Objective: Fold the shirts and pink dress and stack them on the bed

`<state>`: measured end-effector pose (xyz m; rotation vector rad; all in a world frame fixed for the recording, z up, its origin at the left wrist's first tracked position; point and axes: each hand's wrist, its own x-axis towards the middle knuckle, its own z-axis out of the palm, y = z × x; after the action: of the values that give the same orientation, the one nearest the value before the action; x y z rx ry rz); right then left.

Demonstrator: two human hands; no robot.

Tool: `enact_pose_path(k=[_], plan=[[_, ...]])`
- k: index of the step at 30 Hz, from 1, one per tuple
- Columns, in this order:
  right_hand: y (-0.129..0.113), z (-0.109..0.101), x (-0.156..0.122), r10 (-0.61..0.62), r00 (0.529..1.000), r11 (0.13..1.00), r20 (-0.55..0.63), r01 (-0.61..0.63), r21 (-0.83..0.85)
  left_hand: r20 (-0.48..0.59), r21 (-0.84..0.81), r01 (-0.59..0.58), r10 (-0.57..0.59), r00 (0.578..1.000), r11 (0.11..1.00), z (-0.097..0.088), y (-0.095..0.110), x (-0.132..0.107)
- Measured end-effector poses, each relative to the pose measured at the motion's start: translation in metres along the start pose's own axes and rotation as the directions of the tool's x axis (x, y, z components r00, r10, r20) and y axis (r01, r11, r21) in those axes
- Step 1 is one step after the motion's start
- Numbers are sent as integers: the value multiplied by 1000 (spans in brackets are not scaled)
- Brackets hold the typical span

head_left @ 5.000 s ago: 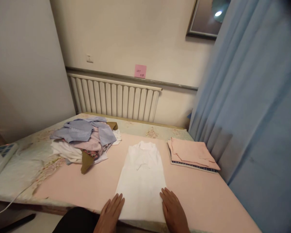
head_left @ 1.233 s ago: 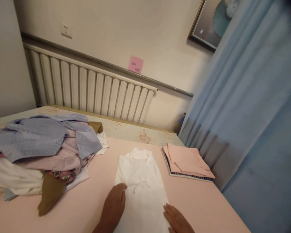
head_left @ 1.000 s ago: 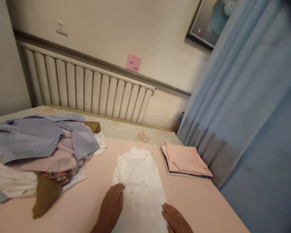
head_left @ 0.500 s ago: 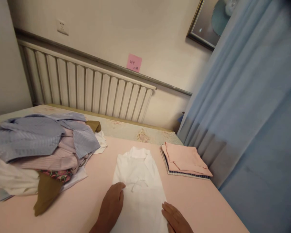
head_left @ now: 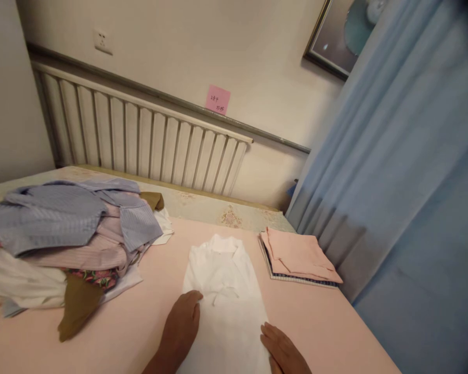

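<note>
A white collared shirt [head_left: 230,322] lies folded in a long narrow shape, its collar pointing away from me and a small tie or bow across its chest. My left hand [head_left: 183,319] rests at the shirt's left edge, fingertips touching the cloth beside the bow, fingers extended. Along the right edge, lower down, my right hand [head_left: 283,348] lies with its fingers stretched out against the fabric. Neither hand lifts the shirt. Its lower end runs out of view at the bottom.
A loose heap of clothes [head_left: 74,223], blue, pink, white and brown, covers the left side. Folded garments [head_left: 300,254] are stacked on the right, a pink one on top. Everything lies on a pink sheet [head_left: 327,322]. A blue curtain [head_left: 393,182] hangs close at right; a radiator [head_left: 140,135] stands behind.
Almost nothing differs: the view has shifted slightly, while both hands stay at the edges of the white shirt.
</note>
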<state>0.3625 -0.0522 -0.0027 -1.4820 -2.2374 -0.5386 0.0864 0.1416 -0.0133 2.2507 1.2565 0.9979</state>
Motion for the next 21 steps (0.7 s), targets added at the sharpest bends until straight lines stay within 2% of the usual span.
enact_pose_path(k=[11, 21], plan=[[1, 3, -2, -7, 1000, 1000, 1, 7, 1, 15, -13, 24, -24, 1000, 1000, -5, 6, 1], [2, 4, -2, -20, 1000, 1000, 6, 20, -13, -31, -13, -11, 10, 999, 1000, 0, 2, 0]])
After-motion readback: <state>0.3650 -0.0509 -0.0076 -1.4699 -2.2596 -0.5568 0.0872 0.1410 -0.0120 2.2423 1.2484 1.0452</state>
